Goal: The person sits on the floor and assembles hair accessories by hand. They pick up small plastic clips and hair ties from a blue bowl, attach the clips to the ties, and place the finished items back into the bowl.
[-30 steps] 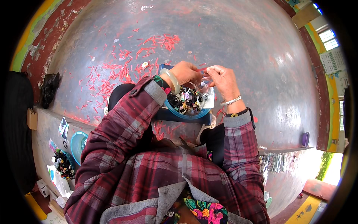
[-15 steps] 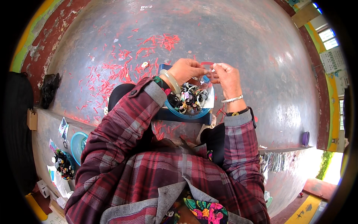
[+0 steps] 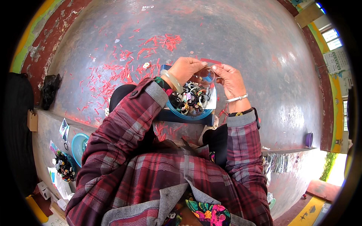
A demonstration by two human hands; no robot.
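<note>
Above the far side of a blue basin [image 3: 190, 117], my left hand [image 3: 185, 71] and my right hand [image 3: 230, 80] pinch a see-through plastic piece [image 3: 206, 76] between them. It looks thin and rounded, and whether it is a small bag or a ring I cannot tell. A red strip [image 3: 211, 61] shows just beyond my fingertips. Below the hands, the basin is full of small black bands with coloured trims [image 3: 190, 101], which look like hair ties. A white sheet [image 3: 212, 98] stands at the basin's right side.
The basin rests on a dark blue support [image 3: 206, 120] between my knees. Many red strips [image 3: 113, 73] litter the floor ahead and left. At left are a turquoise basin [image 3: 78, 147], a second heap of bands [image 3: 65, 165] and a black bag [image 3: 49, 90]. A purple cup [image 3: 309, 139] stands far right.
The see-through piece now shows wider and rounder between my hands. My fingertips have drawn slightly apart, and the red strip is more visible.
</note>
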